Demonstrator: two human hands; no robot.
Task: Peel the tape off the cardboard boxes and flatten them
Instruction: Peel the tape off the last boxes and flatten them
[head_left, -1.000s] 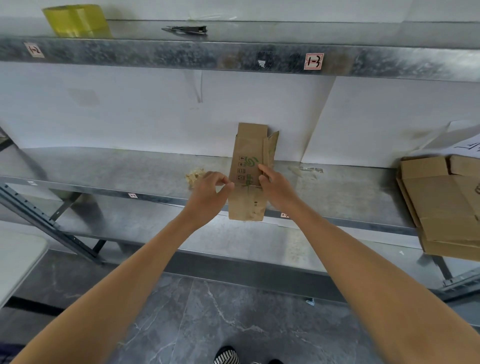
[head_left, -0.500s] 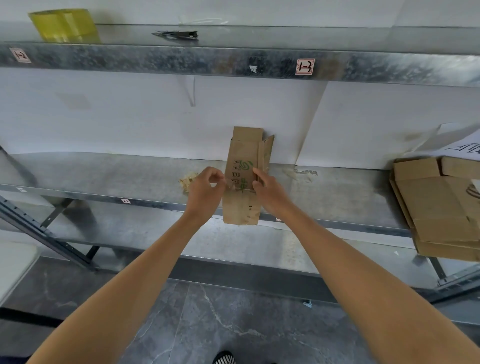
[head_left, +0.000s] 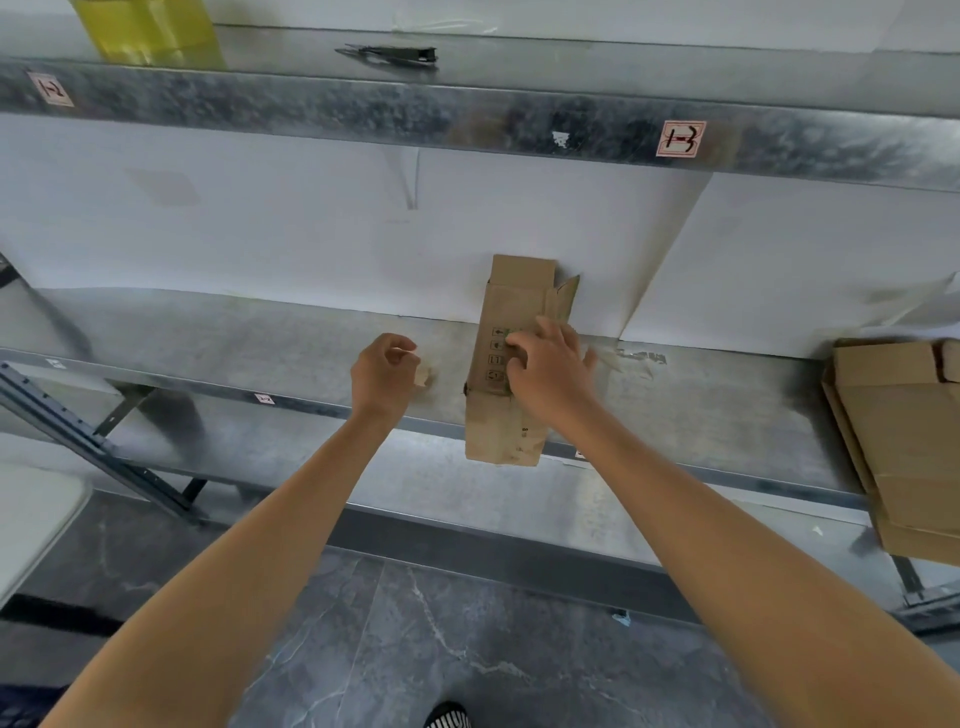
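Steel shelf runs across my view. My left hand has come off the cardboard box to its 9 o'clock, fingers curled beside a tape wad; I cannot tell if it holds anything. The box overhangs the shelf edge. My right hand has slid onto its printed face, fingers curled, gripping it. Flattened boxes lie at 3 o'clock.

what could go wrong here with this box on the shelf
1. The cardboard box sticks out past the front edge of the shelf, with only the right hand on it. If that grip slips, it may tip off to the floor.
2. The left hand is right beside a crumpled wad near that edge, so it might knock the wad off.
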